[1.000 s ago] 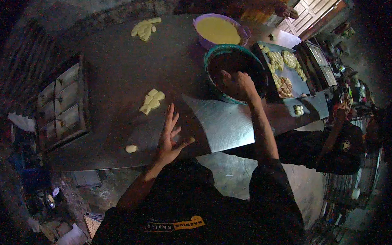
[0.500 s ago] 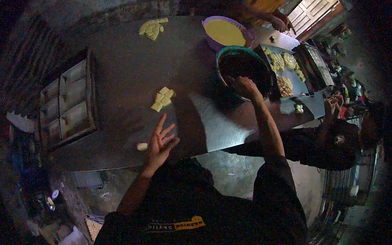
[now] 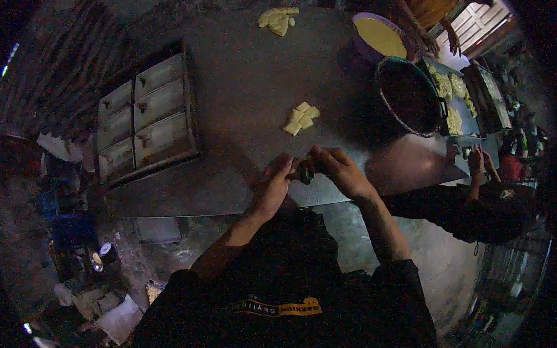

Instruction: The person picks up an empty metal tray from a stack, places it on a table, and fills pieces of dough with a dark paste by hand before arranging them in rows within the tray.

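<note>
My left hand (image 3: 273, 189) and my right hand (image 3: 345, 173) are close together above the near edge of the metal table (image 3: 231, 123). Between their fingertips is a small dark lump (image 3: 305, 173), soft-looking and dim, its kind unclear. The right fingers pinch at it from above. The left fingers are curled beside it, and what they hold is hidden. Just beyond my hands lies a small cluster of pale dough pieces (image 3: 303, 118). A green-rimmed basin (image 3: 380, 85) with a dark inside stands to the right of that cluster.
A purple basin (image 3: 359, 35) of yellow batter stands at the back. More dough pieces (image 3: 276, 20) lie far off. At left is a compartmented metal tray (image 3: 133, 126); at right, a tray (image 3: 470, 122) of shaped dough. Co-workers' hands (image 3: 480, 161) show at right and at the back.
My right hand has come out of the green-rimmed basin to meet the left, with the dark lump now between them. The spread left fingers have curled in. The view has shifted left.
</note>
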Motion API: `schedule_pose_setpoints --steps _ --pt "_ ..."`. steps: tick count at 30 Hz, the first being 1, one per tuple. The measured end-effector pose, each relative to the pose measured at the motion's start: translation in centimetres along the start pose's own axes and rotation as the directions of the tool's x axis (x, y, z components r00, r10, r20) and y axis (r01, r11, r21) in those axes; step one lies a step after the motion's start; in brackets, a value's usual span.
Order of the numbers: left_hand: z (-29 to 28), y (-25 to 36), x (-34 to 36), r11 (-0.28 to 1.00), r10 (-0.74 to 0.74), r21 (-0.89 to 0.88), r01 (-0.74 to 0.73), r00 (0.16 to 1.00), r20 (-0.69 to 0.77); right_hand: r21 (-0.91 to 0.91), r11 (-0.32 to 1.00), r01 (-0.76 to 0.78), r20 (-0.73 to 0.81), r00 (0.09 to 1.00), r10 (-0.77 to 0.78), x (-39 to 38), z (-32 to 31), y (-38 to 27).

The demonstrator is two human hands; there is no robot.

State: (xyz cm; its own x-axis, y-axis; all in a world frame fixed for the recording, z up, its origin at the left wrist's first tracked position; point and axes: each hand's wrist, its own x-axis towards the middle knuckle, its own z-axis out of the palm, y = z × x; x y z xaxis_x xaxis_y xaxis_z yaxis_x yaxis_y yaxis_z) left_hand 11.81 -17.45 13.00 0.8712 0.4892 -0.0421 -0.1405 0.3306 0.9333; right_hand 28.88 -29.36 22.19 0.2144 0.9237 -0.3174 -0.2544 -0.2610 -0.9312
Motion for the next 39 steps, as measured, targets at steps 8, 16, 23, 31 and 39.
schedule_pose_setpoints --steps 8,16,23,31,39 --pt "2.9 6.1 -0.6 0.942 -0.01 0.332 0.042 0.995 -0.096 -0.966 0.245 0.077 -0.09 0.793 -0.602 0.1 3.4 3.1" --pt "1.2 0.7 0.5 0.897 -0.063 -0.432 0.094 0.994 0.086 -0.55 0.815 0.181 -0.205 0.917 -0.342 -4.4 4.6 -2.9" --pt "2.8 3.2 1.9 0.933 -0.297 -0.175 0.315 0.947 0.122 -0.706 0.621 0.341 -0.045 0.853 -0.519 -6.5 0.8 -1.5" --pt "8.2 6.2 1.7 0.905 0.103 0.409 -0.119 0.993 0.06 -0.547 0.825 0.139 -0.104 0.967 -0.232 -5.7 -3.9 -2.6" --pt "11.5 4.8 1.4 0.989 -0.147 -0.024 0.148 0.919 -0.367 -0.755 0.527 0.39 0.131 0.877 -0.461 -4.2 -6.6 -1.1"
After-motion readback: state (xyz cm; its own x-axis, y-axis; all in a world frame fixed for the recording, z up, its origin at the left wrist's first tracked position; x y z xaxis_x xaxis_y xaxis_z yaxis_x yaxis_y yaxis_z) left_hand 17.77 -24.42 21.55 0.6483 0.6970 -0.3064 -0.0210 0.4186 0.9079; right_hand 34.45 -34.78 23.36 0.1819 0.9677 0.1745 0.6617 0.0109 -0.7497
